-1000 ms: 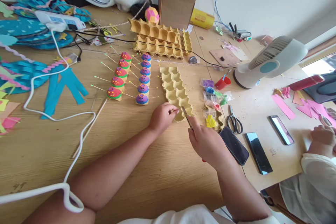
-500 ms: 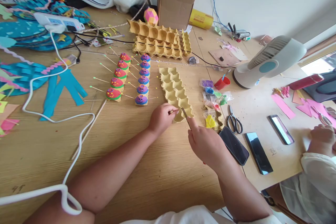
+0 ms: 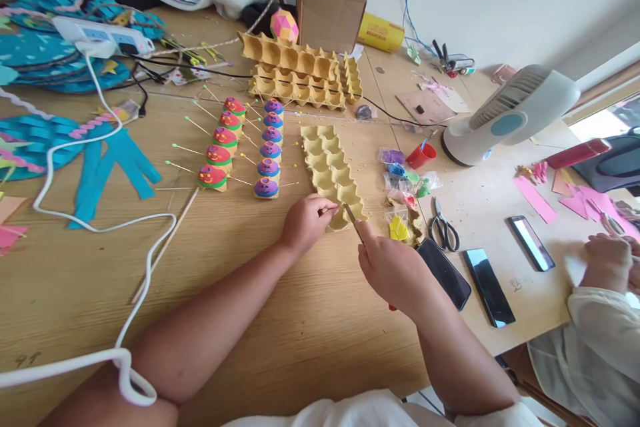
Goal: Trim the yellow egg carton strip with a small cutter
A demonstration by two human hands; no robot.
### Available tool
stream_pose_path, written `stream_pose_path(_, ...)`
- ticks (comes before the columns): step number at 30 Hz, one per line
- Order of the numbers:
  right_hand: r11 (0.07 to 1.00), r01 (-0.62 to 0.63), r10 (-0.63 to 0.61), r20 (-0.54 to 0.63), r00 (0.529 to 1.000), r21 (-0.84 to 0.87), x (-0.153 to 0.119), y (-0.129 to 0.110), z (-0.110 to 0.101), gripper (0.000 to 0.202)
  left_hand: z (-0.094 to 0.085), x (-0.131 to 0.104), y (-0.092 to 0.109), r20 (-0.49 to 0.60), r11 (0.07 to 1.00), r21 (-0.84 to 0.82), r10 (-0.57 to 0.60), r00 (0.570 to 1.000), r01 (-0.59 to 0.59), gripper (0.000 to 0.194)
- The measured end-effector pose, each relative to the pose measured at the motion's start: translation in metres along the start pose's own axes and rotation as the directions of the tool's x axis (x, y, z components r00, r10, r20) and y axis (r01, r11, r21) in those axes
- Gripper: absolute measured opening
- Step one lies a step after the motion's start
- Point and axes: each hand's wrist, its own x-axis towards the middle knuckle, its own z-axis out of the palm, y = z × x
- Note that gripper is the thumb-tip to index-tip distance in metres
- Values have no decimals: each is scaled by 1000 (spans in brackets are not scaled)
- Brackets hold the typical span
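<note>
A pale yellow egg carton (image 3: 331, 163) with two rows of cups lies in front of me. My left hand (image 3: 307, 221) pinches the carton's near left edge, fingers closed. My right hand (image 3: 393, 270) is wrapped round a tool with a thin metal blade (image 3: 354, 219) and a bit of red at its handle end; the blade's tip touches the near end of the carton. To the left stand a row of red and green painted carton cups (image 3: 219, 155) with pin-like sticks and a row of purple and blue ones (image 3: 271, 150).
Yellow carton pieces (image 3: 300, 83) lie at the back. Right of the carton are clay packets (image 3: 399, 228), scissors (image 3: 444, 227), a red cup (image 3: 421, 155), phones (image 3: 489, 287) and a fan (image 3: 505, 117). A white cable (image 3: 123, 233) runs left. Another person's hands (image 3: 607, 257) are at far right.
The whole view has shifted slightly. Both hands keep nearly the same place at the carton's near end, with the blade still against it.
</note>
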Motion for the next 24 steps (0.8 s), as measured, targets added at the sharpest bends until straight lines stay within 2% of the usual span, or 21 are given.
stream_pose_path(4,998,-19,19,3,1000,-60,-1,-6,-3,48,0,0,0,5,1000,3,15,1000,-15,12)
stream_pose_path(15,996,2,0,22,1000,-85,-6,-6,-5,45,1,1,-2,-3,1000,4,21,1000,-21,10)
stream_pose_path(21,999,-7,3,82,997,50,-8,5,-22,36,1,1,-2,0,1000,15,27,1000,-27,10)
stream_pose_path(24,981,-12,8,20,1000,191,-10,11,-22,37,1,1,-2,4,1000,15,17,1000,-17,11)
